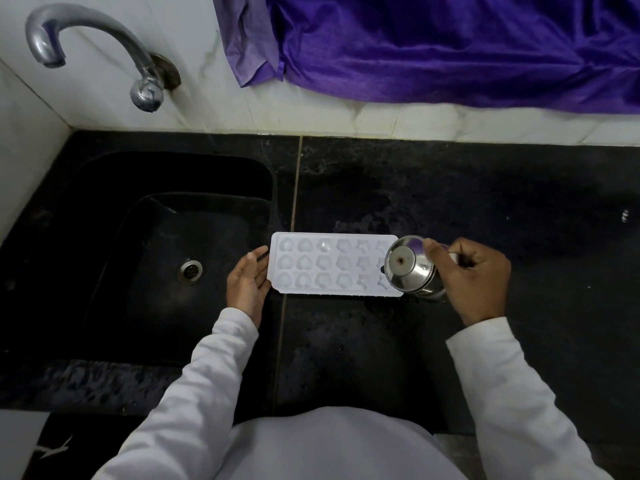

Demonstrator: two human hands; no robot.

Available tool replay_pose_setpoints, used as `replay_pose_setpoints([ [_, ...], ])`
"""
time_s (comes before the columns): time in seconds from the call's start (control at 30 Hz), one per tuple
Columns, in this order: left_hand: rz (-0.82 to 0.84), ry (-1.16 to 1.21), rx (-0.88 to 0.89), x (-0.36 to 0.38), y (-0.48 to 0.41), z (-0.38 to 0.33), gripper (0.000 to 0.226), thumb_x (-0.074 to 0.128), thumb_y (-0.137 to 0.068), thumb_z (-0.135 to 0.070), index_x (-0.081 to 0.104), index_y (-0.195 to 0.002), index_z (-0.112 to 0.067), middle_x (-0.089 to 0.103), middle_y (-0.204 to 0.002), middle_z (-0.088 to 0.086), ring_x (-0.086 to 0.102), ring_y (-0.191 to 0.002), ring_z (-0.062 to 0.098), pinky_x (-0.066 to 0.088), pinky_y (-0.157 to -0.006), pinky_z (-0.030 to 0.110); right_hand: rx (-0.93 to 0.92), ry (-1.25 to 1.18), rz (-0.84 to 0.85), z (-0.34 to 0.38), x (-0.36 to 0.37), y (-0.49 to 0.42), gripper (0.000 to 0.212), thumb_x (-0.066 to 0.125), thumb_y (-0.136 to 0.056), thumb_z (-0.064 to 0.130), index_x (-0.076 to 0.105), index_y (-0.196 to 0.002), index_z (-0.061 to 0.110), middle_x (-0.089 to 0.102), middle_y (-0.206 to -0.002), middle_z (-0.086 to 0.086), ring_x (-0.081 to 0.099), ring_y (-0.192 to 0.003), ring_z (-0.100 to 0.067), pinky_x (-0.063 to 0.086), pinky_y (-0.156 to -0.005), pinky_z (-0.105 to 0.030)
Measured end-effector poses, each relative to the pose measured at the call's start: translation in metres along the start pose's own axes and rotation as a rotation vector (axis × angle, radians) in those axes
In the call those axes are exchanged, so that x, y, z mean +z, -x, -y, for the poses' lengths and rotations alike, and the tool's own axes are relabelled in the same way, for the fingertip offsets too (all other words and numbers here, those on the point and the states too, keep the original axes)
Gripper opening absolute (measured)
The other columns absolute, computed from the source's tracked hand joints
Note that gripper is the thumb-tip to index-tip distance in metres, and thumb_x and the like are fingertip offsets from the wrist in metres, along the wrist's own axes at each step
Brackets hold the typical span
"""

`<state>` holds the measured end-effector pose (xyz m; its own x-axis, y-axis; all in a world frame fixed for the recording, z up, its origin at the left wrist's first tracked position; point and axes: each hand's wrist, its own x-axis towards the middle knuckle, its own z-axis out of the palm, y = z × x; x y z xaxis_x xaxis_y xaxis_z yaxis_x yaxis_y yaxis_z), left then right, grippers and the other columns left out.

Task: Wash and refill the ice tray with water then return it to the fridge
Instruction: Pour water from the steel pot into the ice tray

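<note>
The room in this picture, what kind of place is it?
Most likely a home kitchen. A dark stone counter holds a sunken sink with a tap on the tiled wall, and a white ice tray lies beside the sink.

A home kitchen: black stone counter (pixel 450 188), sink (pixel 166 237), wall tap (pixel 104 46).

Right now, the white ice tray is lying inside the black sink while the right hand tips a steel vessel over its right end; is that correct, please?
Not quite. In the head view, the ice tray lies on the black countertop, just right of the sink, not inside it. The rest holds: the right hand tips the steel vessel over the tray's right end.
</note>
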<state>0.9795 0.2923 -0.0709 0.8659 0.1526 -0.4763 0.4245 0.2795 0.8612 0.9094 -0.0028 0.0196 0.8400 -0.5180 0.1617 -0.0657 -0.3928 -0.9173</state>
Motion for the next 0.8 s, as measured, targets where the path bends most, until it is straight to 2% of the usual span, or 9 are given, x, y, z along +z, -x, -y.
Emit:
replay_pose_setpoints([
  [0.13,-0.003,0.004,0.000,0.000,-0.001,0.001,0.034,0.040,-0.108,-0.031,0.064,-0.122,-0.011,0.069,-0.124,0.015,0.067,-0.116,0.026,0.053,-0.095,0.037,0.011,-0.008,-0.003,-0.001,-0.001,0.000,0.043,0.077,-0.085,0.018,0.050,-0.054,0.006,0.046,-0.048,0.003,0.043,-0.048,-0.010,0.046,-0.055,-0.030],
  [0.27,-0.003,0.005,0.002,0.000,0.000,0.001,0.033,0.041,-0.108,-0.031,0.065,-0.120,-0.013,0.069,-0.124,0.015,0.066,-0.117,0.026,0.053,-0.097,0.038,0.056,-0.078,-0.030,0.000,-0.001,-0.002,0.046,0.076,-0.086,0.017,0.047,-0.055,-0.002,0.044,-0.053,-0.013,0.040,-0.049,-0.012,0.042,-0.055,-0.027],
  [0.4,0.004,0.005,0.001,0.000,0.000,0.001,0.034,0.041,-0.108,-0.032,0.064,-0.123,-0.011,0.069,-0.124,0.015,0.067,-0.116,0.026,0.054,-0.094,0.036,0.115,-0.174,-0.087,-0.001,-0.005,-0.003,0.048,0.076,-0.086,0.014,0.043,-0.059,-0.009,0.042,-0.057,-0.016,0.038,-0.053,-0.019,0.041,-0.054,-0.023],
  [0.53,0.000,0.000,0.002,0.000,-0.001,0.002,0.033,0.041,-0.108,-0.031,0.065,-0.121,-0.012,0.070,-0.123,0.014,0.067,-0.116,0.026,0.053,-0.097,0.038,0.112,-0.171,-0.114,-0.001,-0.010,-0.004,0.047,0.075,-0.086,0.013,0.044,-0.059,-0.010,0.043,-0.058,-0.026,0.039,-0.055,-0.023,0.043,-0.057,-0.027],
  [0.7,0.016,0.000,0.012,-0.001,0.000,0.002,0.032,0.042,-0.107,-0.032,0.065,-0.120,-0.012,0.068,-0.125,0.015,0.066,-0.117,0.025,0.053,-0.097,0.038,0.098,-0.130,-0.119,-0.004,-0.017,-0.002,0.049,0.076,-0.086,0.015,0.043,-0.056,-0.005,0.040,-0.055,-0.015,0.036,-0.053,-0.019,0.040,-0.056,-0.026],
  [0.8,0.015,0.000,0.017,-0.001,-0.002,0.003,0.031,0.042,-0.107,-0.032,0.065,-0.119,-0.014,0.068,-0.126,0.015,0.065,-0.119,0.026,0.053,-0.097,0.037,0.086,-0.102,-0.108,-0.006,-0.020,0.000,0.048,0.076,-0.085,0.015,0.043,-0.055,-0.002,0.040,-0.054,-0.018,0.037,-0.052,-0.019,0.040,-0.057,-0.028],
])
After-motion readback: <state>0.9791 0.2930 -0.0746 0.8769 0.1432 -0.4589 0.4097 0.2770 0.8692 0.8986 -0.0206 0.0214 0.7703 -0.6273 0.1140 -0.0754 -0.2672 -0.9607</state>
